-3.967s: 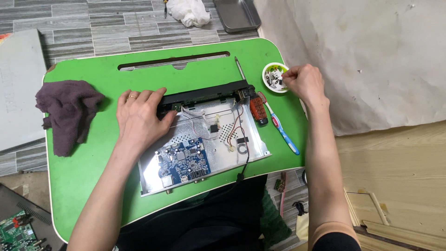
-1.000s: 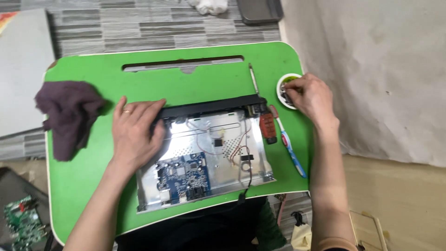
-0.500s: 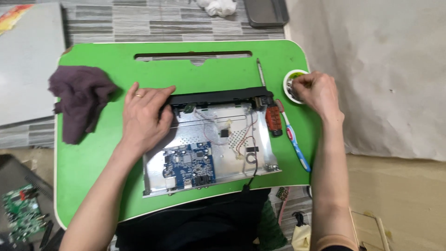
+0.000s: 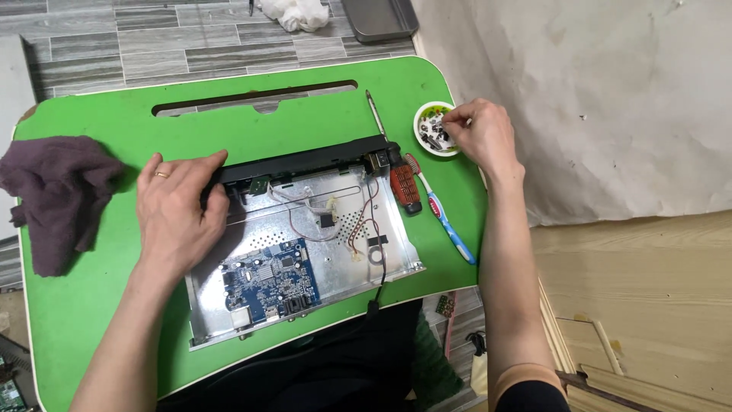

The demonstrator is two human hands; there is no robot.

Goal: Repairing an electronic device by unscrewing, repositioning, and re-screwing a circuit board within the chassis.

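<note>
Opened chassis [image 4: 305, 244] between cloth [image 4: 53, 198] left, screw dish [image 4: 435, 130] right.

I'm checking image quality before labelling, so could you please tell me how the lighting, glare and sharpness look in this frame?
Head view: even, soft light with only faint shadows under the left hand and right hand; mild sheen on the metal chassis; the blue circuit board is sharp; contents of the small white dish are too small to tell.

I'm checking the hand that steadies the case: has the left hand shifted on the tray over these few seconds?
No. The left hand stays flat on the open case's left end, fingers at the black front panel, beside the cloth.
</note>
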